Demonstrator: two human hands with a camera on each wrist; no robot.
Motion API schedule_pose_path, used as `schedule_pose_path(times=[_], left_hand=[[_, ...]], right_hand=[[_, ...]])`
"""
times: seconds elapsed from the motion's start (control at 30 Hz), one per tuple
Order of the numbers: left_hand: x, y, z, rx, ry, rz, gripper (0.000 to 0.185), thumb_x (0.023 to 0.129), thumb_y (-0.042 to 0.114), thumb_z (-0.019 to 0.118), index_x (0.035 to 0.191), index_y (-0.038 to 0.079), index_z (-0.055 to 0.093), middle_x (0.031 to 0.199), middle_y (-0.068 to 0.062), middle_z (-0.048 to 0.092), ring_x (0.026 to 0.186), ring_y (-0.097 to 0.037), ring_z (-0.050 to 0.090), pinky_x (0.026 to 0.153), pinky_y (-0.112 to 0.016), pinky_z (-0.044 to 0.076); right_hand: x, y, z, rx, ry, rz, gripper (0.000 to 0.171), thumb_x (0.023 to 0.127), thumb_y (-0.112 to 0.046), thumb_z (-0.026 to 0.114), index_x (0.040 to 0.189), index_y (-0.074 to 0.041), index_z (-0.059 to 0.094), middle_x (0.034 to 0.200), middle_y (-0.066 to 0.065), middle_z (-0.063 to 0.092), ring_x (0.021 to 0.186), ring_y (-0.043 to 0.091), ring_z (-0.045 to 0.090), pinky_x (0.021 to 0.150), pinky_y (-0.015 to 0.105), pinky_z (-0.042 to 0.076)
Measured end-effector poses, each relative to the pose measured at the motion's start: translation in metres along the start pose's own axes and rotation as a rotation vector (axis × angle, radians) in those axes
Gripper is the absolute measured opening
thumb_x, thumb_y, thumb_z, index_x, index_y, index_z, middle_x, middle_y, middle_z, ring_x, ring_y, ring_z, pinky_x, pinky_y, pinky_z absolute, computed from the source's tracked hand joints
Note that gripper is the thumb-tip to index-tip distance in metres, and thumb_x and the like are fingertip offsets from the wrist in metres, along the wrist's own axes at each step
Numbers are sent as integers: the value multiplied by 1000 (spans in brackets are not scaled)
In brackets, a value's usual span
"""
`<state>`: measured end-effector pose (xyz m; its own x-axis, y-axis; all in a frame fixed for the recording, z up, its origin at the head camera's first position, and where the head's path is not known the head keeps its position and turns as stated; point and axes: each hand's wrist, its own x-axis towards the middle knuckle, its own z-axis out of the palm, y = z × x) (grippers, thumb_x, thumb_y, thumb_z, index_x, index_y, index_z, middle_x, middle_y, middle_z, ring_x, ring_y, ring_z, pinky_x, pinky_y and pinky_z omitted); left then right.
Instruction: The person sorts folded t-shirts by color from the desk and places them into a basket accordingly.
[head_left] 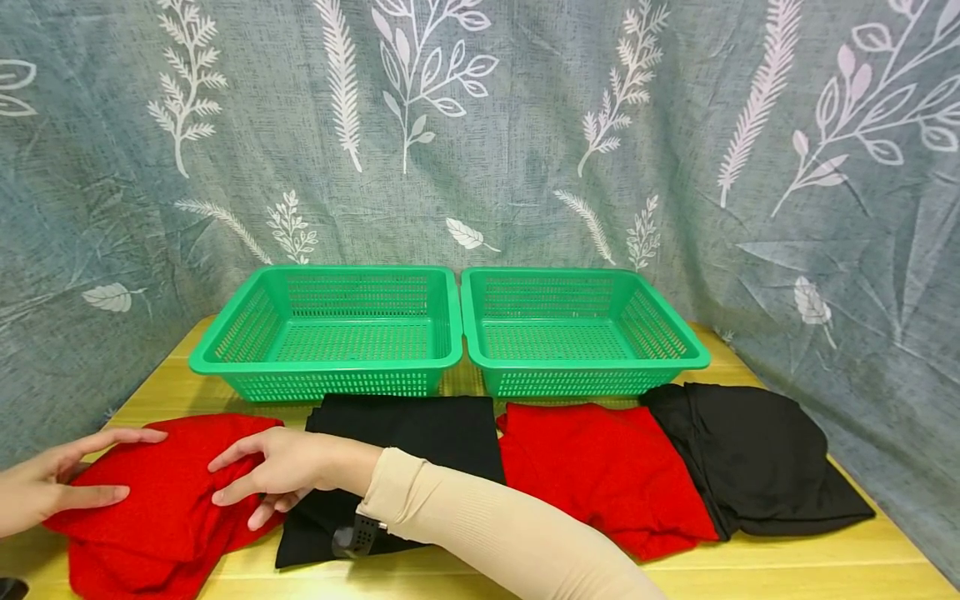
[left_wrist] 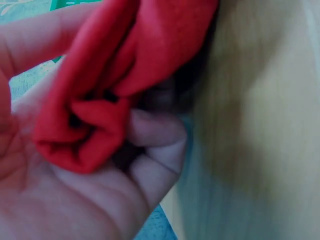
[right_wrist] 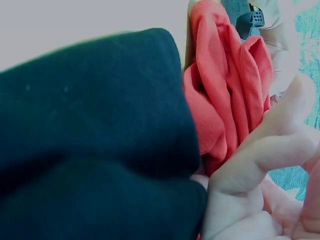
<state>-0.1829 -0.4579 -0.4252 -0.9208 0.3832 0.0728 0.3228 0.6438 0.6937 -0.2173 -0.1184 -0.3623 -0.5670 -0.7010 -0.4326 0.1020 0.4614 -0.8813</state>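
The left hand (head_left: 37, 492) is gripping the edge of the red cloth (head_left: 172, 483) with curling fingers, while the right hand (head_left: 281, 462) is touching its right side, fingers standing spread. This cloth is lying at the lower left of the frame, beside a black cloth (head_left: 420, 429). I think both hands should be gathering all layers together (one lower fold is sticking out), leaving the black cloth undisturbed.

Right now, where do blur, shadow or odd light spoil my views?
Head: evenly lit, the patterned curtain crisp. Left wrist: soft, the left hand and red cloth blurred, shadow across the tabletop. Right wrist: upper left washed out, black cloth tinted blue-green, its fold shadowed.
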Motion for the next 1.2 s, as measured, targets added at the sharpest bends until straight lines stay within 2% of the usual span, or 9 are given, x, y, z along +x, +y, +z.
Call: schedule_pose_path(times=[0.13,0.2,0.3,0.43,0.6,0.73,0.9,1.0,1.2], left_hand=[[0,5,-1,-9,-34,-57,56,101,3,68,154,12,54,135,51,43,114,30,36,79,-17,49],[0,7,-3,-30,-64,-120,55,104,9,67,157,13,52,132,53,40,112,32,35,80,-17,50],[-1,9,-4,-80,-108,-204,57,107,16,65,162,15,46,129,55,34,111,33,32,82,-19,53],[-4,8,-3,-113,-98,-180,56,108,14,63,162,19,47,131,54,36,112,29,41,83,-21,56],[-12,8,-1,-145,-10,-68,57,105,1,63,156,24,54,135,45,54,108,9,67,80,-24,62],[-17,12,-2,-106,96,-31,59,100,-5,67,153,18,58,135,40,59,107,6,70,79,-21,61],[-20,20,-6,-12,220,-42,61,94,-5,75,151,12,59,132,42,59,104,12,68,76,-16,58],[-22,26,-9,15,239,-89,64,95,-1,77,152,23,59,123,42,63,98,11,69,72,-17,58],[-20,40,-21,23,272,-73,72,97,-3,74,153,38,55,111,35,70,85,0,75,66,-21,61]], right_hand=[[1,1,2,28,17,2,28,101,-12,76,124,-28,77,66,10,68,51,18,63,48,21,35],[1,2,2,53,28,-1,29,101,-11,76,124,-28,78,71,8,70,51,18,63,48,21,35],[0,5,4,79,55,-12,31,100,-9,76,124,-27,80,69,8,68,51,18,62,49,20,36],[-1,9,8,88,86,-39,33,99,-8,77,125,-26,81,62,7,64,50,17,60,48,19,36],[-2,9,12,65,112,-82,32,98,-8,78,123,-26,81,56,7,63,47,17,59,47,20,35],[-6,4,11,40,133,-124,34,96,-7,80,123,-28,82,54,6,63,46,16,59,47,20,35],[-14,-3,8,32,158,-180,39,95,-6,81,125,-30,82,54,3,63,46,16,57,47,20,32],[-18,-7,3,23,158,-214,40,95,-6,81,126,-31,81,55,2,62,46,16,57,48,20,33],[-29,-17,-12,13,129,-296,43,96,-6,80,133,-28,78,53,2,57,47,16,55,49,21,38]])
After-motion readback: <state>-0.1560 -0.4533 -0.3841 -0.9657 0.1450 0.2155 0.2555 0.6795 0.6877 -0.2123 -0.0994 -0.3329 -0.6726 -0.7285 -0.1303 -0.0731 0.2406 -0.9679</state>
